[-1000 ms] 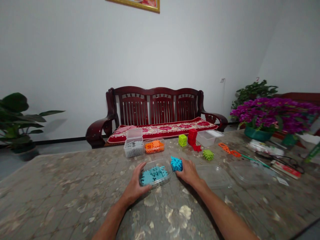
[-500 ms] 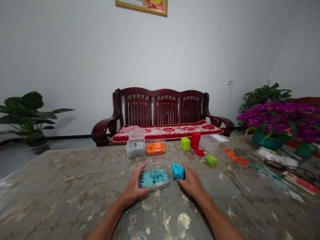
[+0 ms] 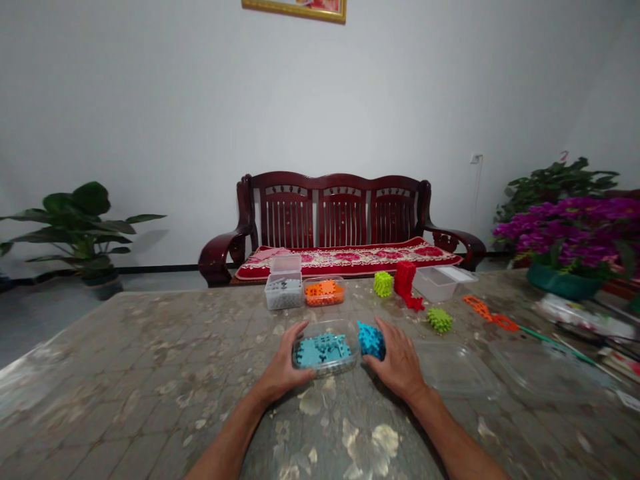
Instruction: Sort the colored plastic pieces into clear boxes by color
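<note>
A clear plastic tub (image 3: 354, 357) of light teal interlocking pieces (image 3: 323, 351) stands on the table in front of me. My left hand (image 3: 289, 365) grips its left end, thumb at the near side and fingers at the far side. Just right of the tub, my right hand (image 3: 400, 360) is closed around a blue spiky cluster of interlocking blocks (image 3: 371, 340). The palm side of that cluster is hidden by my fingers. Tub and cluster are close together; I cannot tell whether they touch.
Farther back stand a box of grey pieces (image 3: 283, 293), a tub of orange pieces (image 3: 324, 291), a lime cube (image 3: 383, 284), a red block build (image 3: 405, 280) and a clear box (image 3: 435, 283). A green cluster (image 3: 440, 320), clear lids (image 3: 455, 370) and a flower pot (image 3: 565, 281) are rightward.
The whole scene has shifted slightly right in view as my head turned left. Both hands keep the same hold on the tub and the blue cluster.
</note>
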The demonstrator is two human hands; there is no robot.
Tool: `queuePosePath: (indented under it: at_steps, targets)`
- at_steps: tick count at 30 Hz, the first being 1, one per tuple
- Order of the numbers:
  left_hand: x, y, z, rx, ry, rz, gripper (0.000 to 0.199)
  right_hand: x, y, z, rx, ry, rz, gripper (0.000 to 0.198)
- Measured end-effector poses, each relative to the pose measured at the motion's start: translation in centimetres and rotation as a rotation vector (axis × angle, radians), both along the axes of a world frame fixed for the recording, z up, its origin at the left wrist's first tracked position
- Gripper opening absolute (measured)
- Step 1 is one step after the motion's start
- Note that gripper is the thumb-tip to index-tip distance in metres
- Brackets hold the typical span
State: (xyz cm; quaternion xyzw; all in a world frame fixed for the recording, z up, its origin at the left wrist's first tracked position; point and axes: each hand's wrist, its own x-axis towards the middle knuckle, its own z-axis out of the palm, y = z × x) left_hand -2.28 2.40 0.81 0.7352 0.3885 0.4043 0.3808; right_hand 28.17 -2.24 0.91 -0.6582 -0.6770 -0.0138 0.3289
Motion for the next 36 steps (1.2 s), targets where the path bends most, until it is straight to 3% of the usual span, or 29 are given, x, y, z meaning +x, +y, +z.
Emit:
queuePosePath:
  at_steps: [9, 17, 24, 31, 36]
  targets:
    - [0.4, 0.2, 0.6, -0.033, 0.004, -0.001, 0.098, -0.3, -0.2, 0.8, 0.191, -0.065, 0.035, 0.045]
    - [0.5, 0.3, 0.5, -0.027, 0.004, -0.031, 0.095, -0.1, -0.2, 0.9, 0.210, -0.080, 0.012, 0.025]
    - [0.3, 0.6, 0.0, -0.022, 0.019, -0.038, 0.098, -0.5, 0.0, 0.8, 0.216, -0.087, -0.011, 0.039]
    - [0.3, 0.5, -0.3, -0.003, -0.009, -0.035, 0.100, -0.5, 0.2, 0.9, 0.193, -0.077, -0.005, 0.029]
    - [0.4, 0.4, -0.2, -0.002, 0.003, -0.032, 0.099, 0.1, 0.1, 1.4, 0.238, -0.015, -0.019, 0.037]
